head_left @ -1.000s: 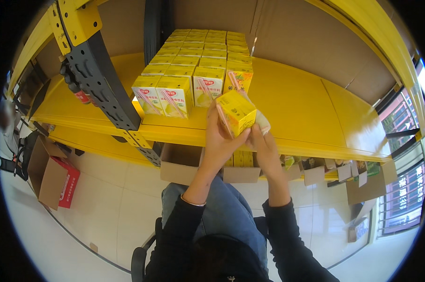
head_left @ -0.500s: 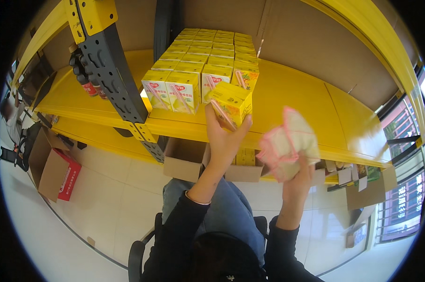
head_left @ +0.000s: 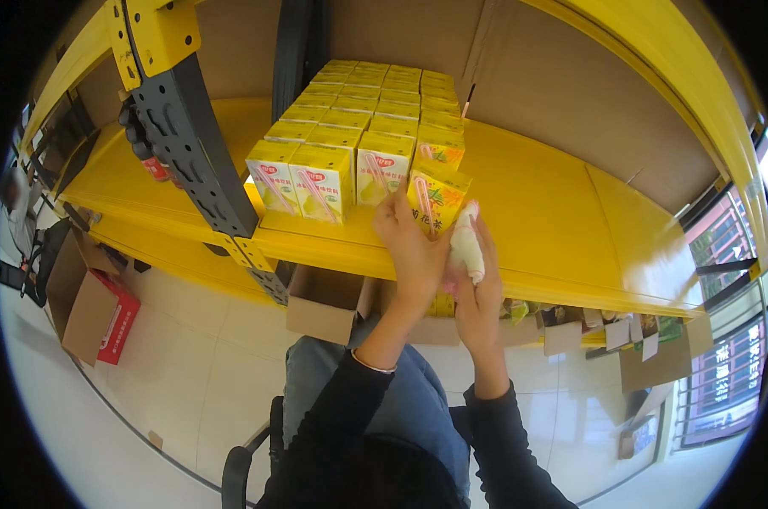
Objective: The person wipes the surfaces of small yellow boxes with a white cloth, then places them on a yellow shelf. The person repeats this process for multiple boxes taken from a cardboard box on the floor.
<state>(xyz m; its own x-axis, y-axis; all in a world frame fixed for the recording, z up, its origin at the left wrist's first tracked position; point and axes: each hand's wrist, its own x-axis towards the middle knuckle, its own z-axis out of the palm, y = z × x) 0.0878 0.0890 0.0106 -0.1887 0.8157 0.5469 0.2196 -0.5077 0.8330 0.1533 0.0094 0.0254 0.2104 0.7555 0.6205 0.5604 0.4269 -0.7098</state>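
Yellow drink box (head_left: 440,200), long axis roughly upright near the front edge of the shelf (head_left: 562,212), just beyond the nearer, half-curled left hand (head_left: 413,250), grip unclear; white cloth (head_left: 466,244) clasped in right hand (head_left: 479,305).

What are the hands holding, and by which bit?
The right hand holds a bunched white cloth by its lower part and right side. The left hand is at a yellow carton; I can't tell if it's gripping it.

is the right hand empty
No, the right hand holds a bunched white cloth with some pink at its edge.
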